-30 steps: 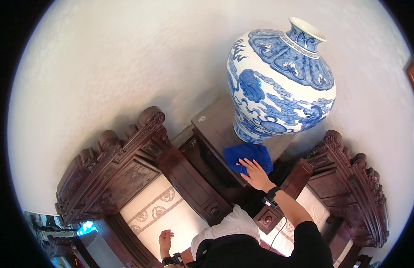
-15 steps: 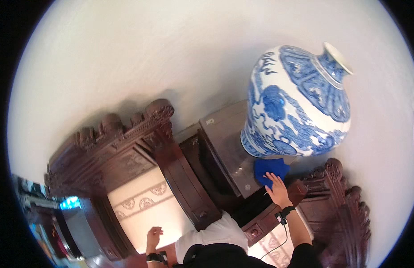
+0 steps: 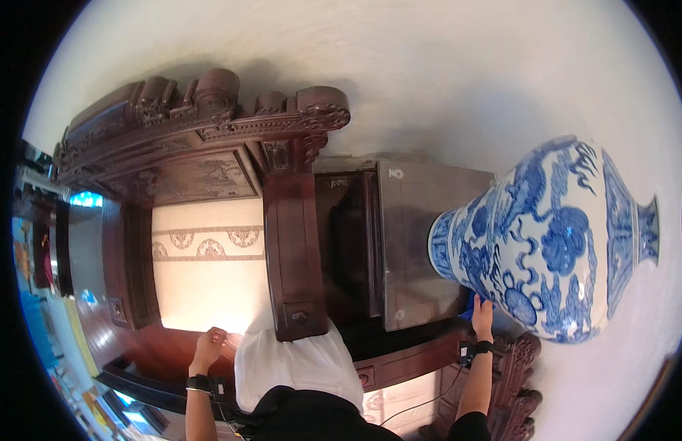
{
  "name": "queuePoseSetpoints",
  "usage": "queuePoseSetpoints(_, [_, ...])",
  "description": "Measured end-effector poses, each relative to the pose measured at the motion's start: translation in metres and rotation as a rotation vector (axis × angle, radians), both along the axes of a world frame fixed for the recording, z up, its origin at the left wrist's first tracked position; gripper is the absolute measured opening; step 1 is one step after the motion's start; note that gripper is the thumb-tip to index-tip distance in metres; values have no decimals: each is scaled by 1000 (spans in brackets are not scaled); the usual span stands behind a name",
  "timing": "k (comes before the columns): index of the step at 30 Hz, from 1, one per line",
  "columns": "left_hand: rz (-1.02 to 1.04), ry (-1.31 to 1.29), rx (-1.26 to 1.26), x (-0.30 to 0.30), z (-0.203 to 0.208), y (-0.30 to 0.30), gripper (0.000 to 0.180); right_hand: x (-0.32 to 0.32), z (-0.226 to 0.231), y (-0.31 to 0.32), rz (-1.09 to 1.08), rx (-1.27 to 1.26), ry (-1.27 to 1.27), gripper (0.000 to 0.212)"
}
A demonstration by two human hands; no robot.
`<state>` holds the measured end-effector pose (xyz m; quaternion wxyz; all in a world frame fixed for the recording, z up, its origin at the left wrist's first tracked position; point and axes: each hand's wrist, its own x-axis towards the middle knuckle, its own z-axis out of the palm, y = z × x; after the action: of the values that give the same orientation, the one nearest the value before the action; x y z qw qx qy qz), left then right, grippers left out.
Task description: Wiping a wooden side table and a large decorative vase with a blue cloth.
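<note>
A large blue-and-white porcelain vase [image 3: 569,242] stands on a brown side table [image 3: 422,220], looking tilted to the right in this view. My right hand [image 3: 483,317] is beside the vase's lower side at the table's near right edge, holding a blue cloth [image 3: 469,304]. The vase hides most of the cloth and part of my fingers. My left hand [image 3: 208,348] hangs over the near edge of a wooden chair seat, its fingers loosely bent and apart, with nothing visible in it.
A carved dark wood chair [image 3: 293,257] with a cream patterned cushion [image 3: 208,275] stands left of the table. Another carved chair [image 3: 510,375] is at the lower right, close to my right forearm. A pale wall [image 3: 429,88] rises behind the furniture.
The view has turned and shifted, so the table now looks straighter and the vase sits lower and farther right. My right hand and the cloth have moved in behind the vase's lower side.
</note>
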<state>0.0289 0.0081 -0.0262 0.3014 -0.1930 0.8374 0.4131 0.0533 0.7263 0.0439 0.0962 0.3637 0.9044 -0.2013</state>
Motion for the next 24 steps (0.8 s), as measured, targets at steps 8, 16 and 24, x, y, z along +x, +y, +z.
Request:
queuePoseSetpoints(8, [-18,6,-85,4,2,11,25,9,-28,96,170,269,-219,43])
queuePoseSetpoints(16, [10,-58,-169,-18,24,18,25,1,-41,127,157,305,-307,44])
queuePoseSetpoints(24, [-52,-45,-66,-35,5,18,25,-14,-50,104,173,324,-201,45])
